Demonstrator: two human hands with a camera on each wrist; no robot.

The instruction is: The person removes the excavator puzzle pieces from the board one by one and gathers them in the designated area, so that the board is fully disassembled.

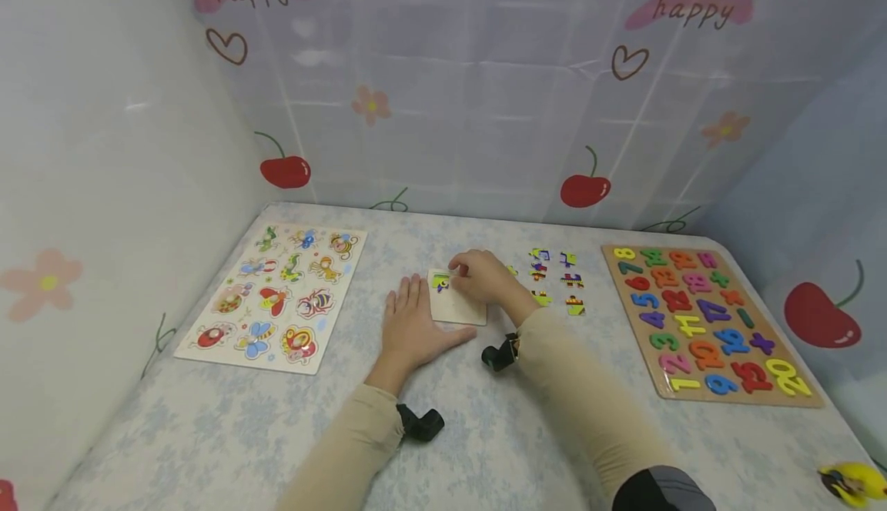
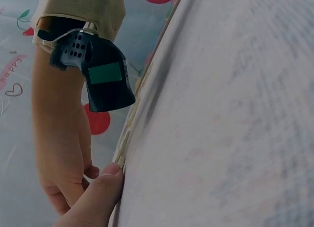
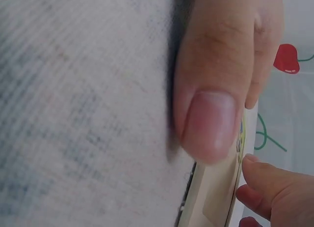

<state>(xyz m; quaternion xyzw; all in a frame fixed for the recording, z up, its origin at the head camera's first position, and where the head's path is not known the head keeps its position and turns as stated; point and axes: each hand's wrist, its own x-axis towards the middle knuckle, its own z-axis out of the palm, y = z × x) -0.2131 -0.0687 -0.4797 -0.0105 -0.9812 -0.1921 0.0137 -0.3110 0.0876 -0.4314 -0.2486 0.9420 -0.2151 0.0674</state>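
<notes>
A small pale wooden puzzle tray [image 1: 459, 312] lies in the middle of the table, with a yellow-green and purple jigsaw piece [image 1: 440, 283] in its far left corner. My left hand [image 1: 410, 325] rests palm down along the tray's left side, fingers straight, thumb stretched along the near edge. Over the tray's far right part, my right hand [image 1: 488, 276] bends its fingers down close to that piece. In the right wrist view the right thumb [image 3: 211, 124] hangs above the tray [image 3: 216, 197]; whether anything is between the fingertips is hidden.
Several loose jigsaw pieces [image 1: 572, 281] lie right of the tray, some partly behind the right hand. An insect picture board [image 1: 277, 295] lies at left, a number board [image 1: 714, 326] at right. A yellow toy [image 1: 852, 483] sits at the near right corner.
</notes>
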